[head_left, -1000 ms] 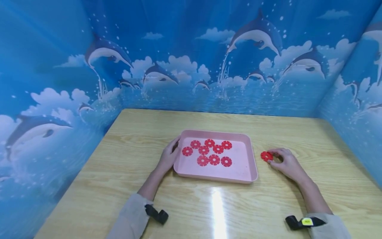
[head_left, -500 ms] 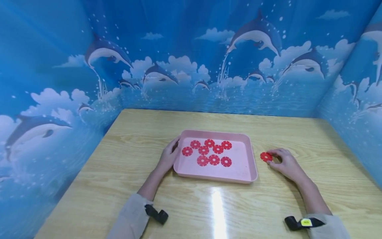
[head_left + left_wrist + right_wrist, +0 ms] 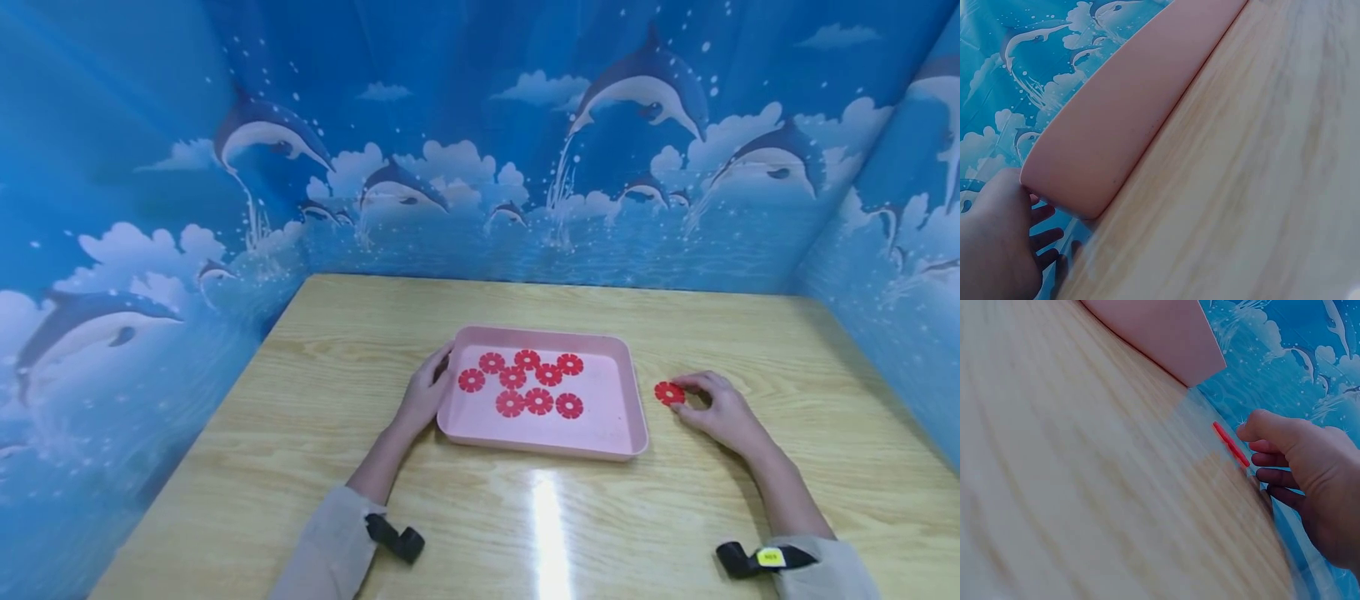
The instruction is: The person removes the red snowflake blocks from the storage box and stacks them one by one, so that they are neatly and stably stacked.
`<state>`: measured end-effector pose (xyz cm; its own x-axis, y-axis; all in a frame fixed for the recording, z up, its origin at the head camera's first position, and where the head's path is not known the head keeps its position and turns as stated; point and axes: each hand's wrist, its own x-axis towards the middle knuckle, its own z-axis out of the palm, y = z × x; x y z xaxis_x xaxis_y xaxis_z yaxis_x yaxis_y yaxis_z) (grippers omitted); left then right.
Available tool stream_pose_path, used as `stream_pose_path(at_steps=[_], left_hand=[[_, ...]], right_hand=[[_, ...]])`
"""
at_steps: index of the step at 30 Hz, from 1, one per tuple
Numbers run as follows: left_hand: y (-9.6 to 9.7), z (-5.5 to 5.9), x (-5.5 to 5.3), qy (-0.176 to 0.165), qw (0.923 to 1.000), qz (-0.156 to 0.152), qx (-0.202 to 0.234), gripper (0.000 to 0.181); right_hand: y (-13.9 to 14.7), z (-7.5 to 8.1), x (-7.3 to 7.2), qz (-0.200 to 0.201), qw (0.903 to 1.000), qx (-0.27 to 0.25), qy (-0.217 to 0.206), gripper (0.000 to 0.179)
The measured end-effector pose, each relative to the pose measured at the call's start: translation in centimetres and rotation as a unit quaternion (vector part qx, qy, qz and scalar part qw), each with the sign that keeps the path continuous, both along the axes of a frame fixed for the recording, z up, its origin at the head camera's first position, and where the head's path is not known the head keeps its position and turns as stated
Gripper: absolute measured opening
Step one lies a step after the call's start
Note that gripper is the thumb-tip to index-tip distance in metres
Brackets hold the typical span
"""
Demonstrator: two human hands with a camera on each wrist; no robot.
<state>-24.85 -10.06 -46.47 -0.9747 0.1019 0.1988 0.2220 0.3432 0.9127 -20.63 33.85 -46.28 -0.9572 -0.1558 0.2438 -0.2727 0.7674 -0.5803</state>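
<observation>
A pink tray (image 3: 495, 431) lies on the table with several red notched interlocking discs (image 3: 568, 406) spread inside. My left hand (image 3: 422, 396) is at the tray's left side, thumb and forefinger against its outer wall; in the left wrist view the other fingers of that left hand (image 3: 1007, 240) stretch out beside the corner. Right of the tray, another red notched disc (image 3: 667, 393) is flat over the wood, its right edge between the thumb and forefinger of my right hand (image 3: 723, 415). From the right wrist that red disc (image 3: 1230, 444) shows edge-on, close to the fingertips.
The wooden table (image 3: 360, 325) reaches to a blue dolphin-print curtain (image 3: 480, 200) at the back and sides. Black straps with small devices (image 3: 397, 537) sit on both grey sleeves. A streak of light reflects off the front of the table.
The right hand and its disc have shifted very slightly left since one second ago. The left hand, the tray and the discs in it stay in place.
</observation>
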Motion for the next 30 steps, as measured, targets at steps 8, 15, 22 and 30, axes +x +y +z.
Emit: stream_pose_path(at_steps=[8, 15, 22, 30], left_hand=[[0.0, -0.1, 0.0, 0.0, 1.0, 0.005, -0.001, 0.044], [0.0, 0.1, 0.1, 0.003, 1.0, 0.003, -0.003, 0.044], [-0.1, 0.0, 0.0, 0.002, 1.0, 0.001, -0.001, 0.044], [0.1, 0.2, 0.2, -0.008, 1.0, 0.002, -0.005, 0.044]], right_hand=[[-0.4, 1.3, 0.0, -0.018, 0.9992, -0.034, 0.012, 0.034], [-2.3, 3.7, -0.1, -0.015, 0.9984, -0.053, 0.012, 0.036], [-5.5, 5.2, -1.5, 0.024, 0.9979, -0.056, 0.023, 0.034], [-9.4, 5.8, -3.8, 0.055, 0.9965, -0.057, -0.027, 0.038]])
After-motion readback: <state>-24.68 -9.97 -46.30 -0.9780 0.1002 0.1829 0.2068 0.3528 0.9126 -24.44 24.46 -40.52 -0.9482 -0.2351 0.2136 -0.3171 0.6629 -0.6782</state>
